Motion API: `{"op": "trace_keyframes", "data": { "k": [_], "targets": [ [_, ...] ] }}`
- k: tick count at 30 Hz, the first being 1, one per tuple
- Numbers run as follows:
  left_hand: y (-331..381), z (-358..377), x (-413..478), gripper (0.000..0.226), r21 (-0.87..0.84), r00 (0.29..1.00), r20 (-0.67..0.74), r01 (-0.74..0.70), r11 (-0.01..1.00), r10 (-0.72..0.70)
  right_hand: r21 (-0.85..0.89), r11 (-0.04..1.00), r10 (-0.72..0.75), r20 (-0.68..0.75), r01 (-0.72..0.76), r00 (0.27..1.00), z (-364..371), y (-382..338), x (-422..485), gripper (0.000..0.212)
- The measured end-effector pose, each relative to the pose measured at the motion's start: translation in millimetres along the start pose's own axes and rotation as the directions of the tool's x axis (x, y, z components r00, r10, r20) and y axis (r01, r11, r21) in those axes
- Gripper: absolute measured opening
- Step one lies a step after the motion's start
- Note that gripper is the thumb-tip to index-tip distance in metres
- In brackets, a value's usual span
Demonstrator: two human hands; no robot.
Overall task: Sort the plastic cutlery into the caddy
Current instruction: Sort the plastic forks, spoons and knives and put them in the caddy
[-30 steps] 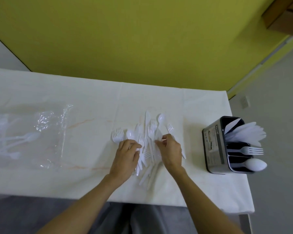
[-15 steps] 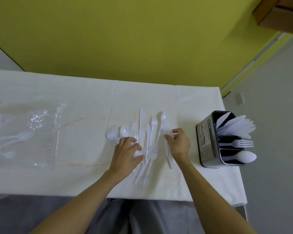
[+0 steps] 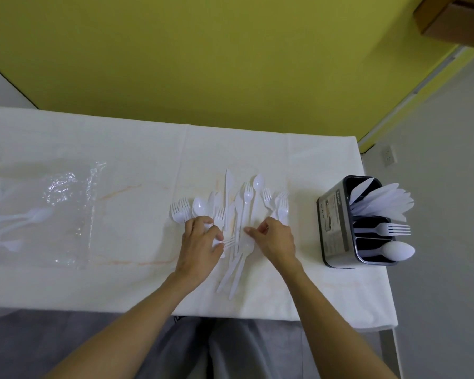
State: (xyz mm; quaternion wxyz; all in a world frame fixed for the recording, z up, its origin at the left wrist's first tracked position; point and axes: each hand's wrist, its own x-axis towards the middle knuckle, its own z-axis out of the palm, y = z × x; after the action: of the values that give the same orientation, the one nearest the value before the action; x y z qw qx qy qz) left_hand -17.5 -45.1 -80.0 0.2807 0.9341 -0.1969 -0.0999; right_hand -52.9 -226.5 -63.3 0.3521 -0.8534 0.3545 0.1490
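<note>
A loose pile of white plastic cutlery (image 3: 237,212), with forks, spoons and knives, lies mid-table. My left hand (image 3: 200,242) rests on the pile's left side, fingers curled around a few forks whose tines stick out by my thumb. My right hand (image 3: 275,239) lies on the pile's right side, index finger and thumb spread and touching handles in the middle. A small group of forks (image 3: 281,206) pokes out from under it. The grey metal caddy (image 3: 333,222) stands to the right, holding knives (image 3: 381,201), a fork (image 3: 391,229) and a spoon (image 3: 396,251) in separate compartments.
A clear plastic bag (image 3: 52,212) with some cutlery in it lies on the left of the white marble-patterned table (image 3: 137,165). The caddy stands close to the table's right edge. A yellow wall runs behind the table, and a cardboard box (image 3: 454,20) shows at the top right.
My right hand drew some forks out to the right of the pile, then came back toward its middle. My left hand stayed on the left side, gathering forks.
</note>
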Motion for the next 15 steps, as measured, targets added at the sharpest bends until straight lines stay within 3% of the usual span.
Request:
{"op": "trace_keyframes", "data": {
  "k": [3,7,15],
  "targets": [
    [-1.7,-2.0,-0.7,0.011,-0.013,0.999,0.03,-0.016,1.0,0.017,0.063,0.998,-0.005,0.072,0.0,0.997,0.9,-2.6,0.1,0.041],
    [-1.0,-2.2,0.2,0.011,-0.011,0.999,0.044,-0.021,1.0,0.021,0.126,0.992,0.003,0.126,-0.019,0.992,3.5,-6.8,1.9,0.027],
    [-4.7,-2.9,0.4,0.009,-0.042,0.998,0.069,-0.011,0.999,0.014,0.145,0.989,-0.021,-0.076,0.032,0.997,-31.0,-11.5,37.9,0.016]
  ]
}}
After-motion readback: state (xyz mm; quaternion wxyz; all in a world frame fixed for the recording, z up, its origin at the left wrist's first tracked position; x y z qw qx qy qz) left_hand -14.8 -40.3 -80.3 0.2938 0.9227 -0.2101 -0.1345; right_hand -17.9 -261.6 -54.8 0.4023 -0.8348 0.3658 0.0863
